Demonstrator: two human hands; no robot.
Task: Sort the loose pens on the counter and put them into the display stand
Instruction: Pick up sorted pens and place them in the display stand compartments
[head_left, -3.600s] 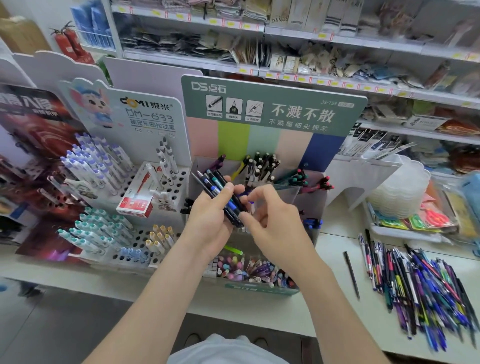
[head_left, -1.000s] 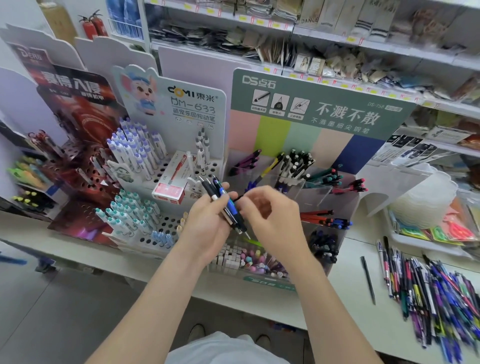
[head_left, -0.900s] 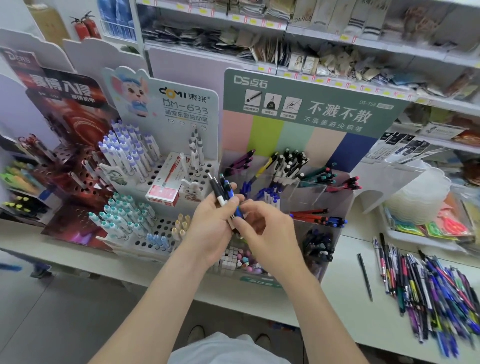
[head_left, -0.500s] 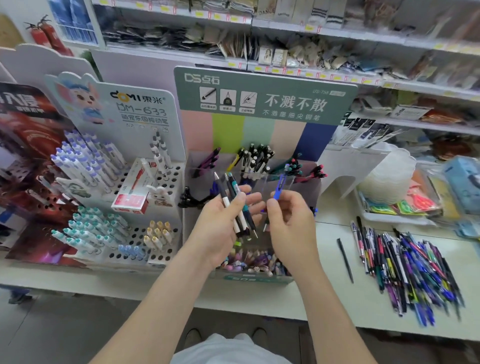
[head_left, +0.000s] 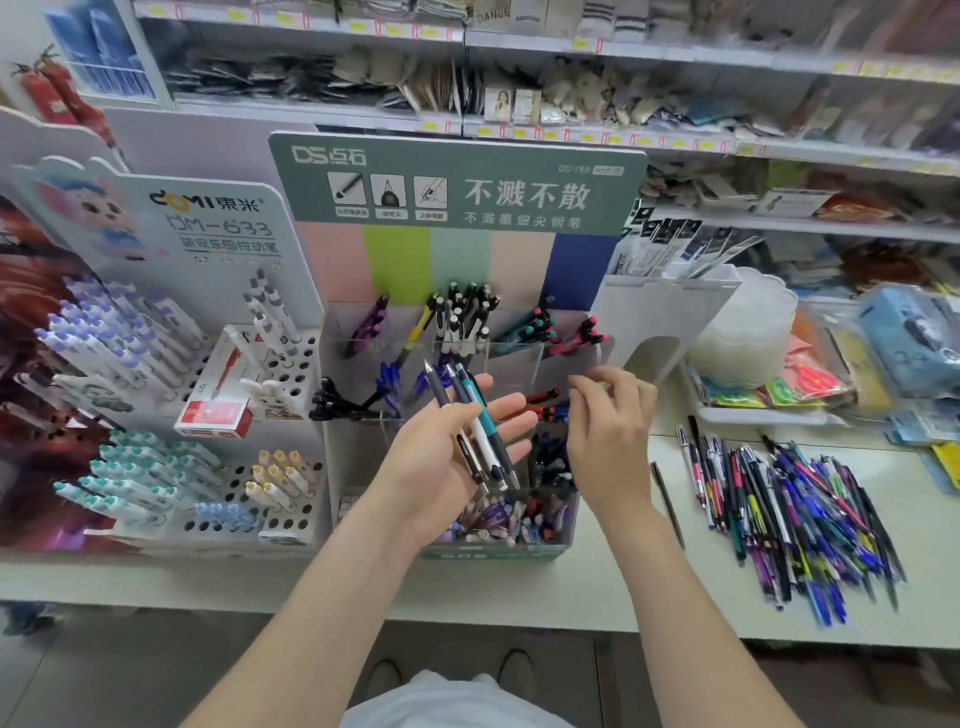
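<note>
I see the counter (head_left: 597, 587) carrying the display stand (head_left: 457, 176) and, right of it, a heap of loose pens (head_left: 795, 499) not yet sorted. My worry is the left hand (head_left: 436, 467). It lies palm-up with the fingers nearly straight, and only the thumb pins the held pens (head_left: 480, 431) across the palm, so a tilt could spill them. The right hand (head_left: 610, 421) hovers by the stand's right compartments, loosely curled and apparently empty.

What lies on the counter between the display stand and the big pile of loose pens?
A single dark pen, alone on bare counter; the head view shows it.
</note>
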